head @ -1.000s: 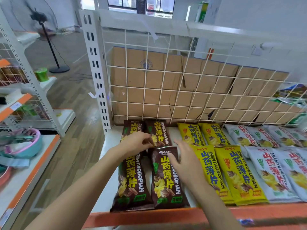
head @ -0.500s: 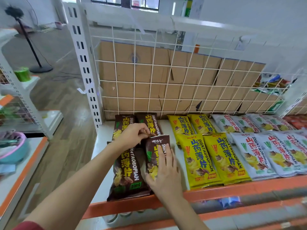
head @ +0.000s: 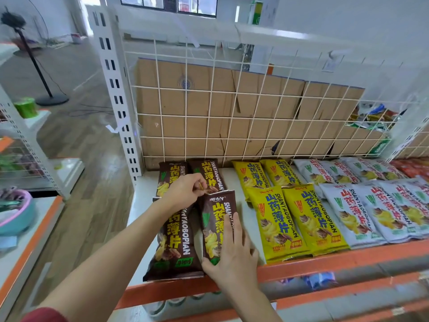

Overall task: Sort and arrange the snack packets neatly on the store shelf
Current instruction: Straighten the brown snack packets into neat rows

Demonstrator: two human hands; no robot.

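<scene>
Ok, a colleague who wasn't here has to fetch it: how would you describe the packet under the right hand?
On the shelf with the orange front edge, go to the left end by the white slotted post. Among the brown packets there, it is the front right packet. Alone among them, it has the right hand flat on it, with yellow packets beside it.
</scene>
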